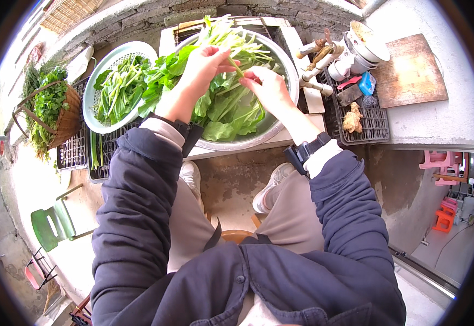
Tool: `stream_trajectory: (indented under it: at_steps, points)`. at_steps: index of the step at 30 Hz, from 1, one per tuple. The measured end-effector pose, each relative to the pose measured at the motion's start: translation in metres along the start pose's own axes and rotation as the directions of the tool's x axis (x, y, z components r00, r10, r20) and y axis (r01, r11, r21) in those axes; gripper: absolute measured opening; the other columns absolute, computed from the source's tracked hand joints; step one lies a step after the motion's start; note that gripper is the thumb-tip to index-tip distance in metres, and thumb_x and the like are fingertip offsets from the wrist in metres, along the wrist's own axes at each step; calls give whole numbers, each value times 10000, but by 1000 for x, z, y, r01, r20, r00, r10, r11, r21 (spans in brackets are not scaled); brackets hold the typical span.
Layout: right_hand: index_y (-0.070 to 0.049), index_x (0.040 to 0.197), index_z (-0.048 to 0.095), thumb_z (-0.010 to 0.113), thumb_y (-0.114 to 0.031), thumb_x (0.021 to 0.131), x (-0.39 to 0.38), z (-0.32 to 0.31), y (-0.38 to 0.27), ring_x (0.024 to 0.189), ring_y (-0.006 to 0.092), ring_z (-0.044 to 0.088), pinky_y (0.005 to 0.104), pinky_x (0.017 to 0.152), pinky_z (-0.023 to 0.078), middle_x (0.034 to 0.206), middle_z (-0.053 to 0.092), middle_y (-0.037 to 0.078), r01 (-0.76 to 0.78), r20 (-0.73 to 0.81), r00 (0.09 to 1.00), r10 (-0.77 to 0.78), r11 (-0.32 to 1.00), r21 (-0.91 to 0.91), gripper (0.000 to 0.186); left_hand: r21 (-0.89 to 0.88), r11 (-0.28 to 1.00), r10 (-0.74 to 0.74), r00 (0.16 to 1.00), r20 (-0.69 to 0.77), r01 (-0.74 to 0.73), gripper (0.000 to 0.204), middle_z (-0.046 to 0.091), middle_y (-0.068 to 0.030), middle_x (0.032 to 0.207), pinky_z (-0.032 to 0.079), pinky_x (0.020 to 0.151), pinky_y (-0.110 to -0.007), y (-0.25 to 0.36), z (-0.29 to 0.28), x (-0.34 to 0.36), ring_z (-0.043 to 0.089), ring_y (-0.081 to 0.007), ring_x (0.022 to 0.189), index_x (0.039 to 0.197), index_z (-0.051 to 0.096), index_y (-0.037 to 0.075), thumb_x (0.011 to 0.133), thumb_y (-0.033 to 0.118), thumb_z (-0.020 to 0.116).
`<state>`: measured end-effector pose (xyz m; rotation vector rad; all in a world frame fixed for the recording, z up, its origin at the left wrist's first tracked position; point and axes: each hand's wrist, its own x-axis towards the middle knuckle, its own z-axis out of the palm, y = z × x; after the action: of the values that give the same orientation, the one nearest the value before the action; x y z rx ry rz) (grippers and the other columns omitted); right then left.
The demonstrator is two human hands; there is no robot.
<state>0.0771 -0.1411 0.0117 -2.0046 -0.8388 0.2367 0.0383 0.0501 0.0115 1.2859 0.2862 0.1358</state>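
Both my hands are raised over a wide metal basin (231, 145) heaped with leafy green vegetables (226, 130). Between them runs a thin green stem (236, 67). My left hand (203, 66) pinches its upper part, with a bunch of leaves showing below the wrist. At the stem's lower end, the thumb and fingertips of my right hand (271, 88) are closed on it. A pale blue-green colander (88, 103) with stems and leaves in it stands to the left of the basin, and some leaves bridge the two rims.
On the far left a wicker basket (69, 117) holds herbs. Right of the basin, a black crate (375, 130) carries ginger (352, 118), stacked bowls (370, 43) and a blue packet (367, 83). A wooden cutting board (411, 70) lies beyond; a green chair (52, 227) stands at lower left.
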Motion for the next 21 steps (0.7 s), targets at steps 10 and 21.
stream_trajectory:
  at_steps: [10, 21]
  points:
    - [-52, 1008, 653, 637, -159, 926, -1, -25, 2, 680, 52, 553, 199, 617, 447, 793, 627, -13, -107, -123, 978, 170, 907, 407, 135, -255, 964, -126, 975, -182, 77, 243, 655, -120, 1002, 546, 762, -294, 16, -40, 10, 644, -171, 872, 1086, 575, 14, 944, 210, 600]
    - [-15, 1009, 636, 654, -183, 918, 12, -38, -14, 641, 50, 553, 202, 583, 436, 784, 645, 6, -10, -271, 947, 174, 858, 514, 192, 242, 970, -131, 914, 383, 38, 321, 665, 11, 941, 403, 664, -196, -5, 51, -42, 504, -38, 734, 1077, 662, 54, 853, 284, 673]
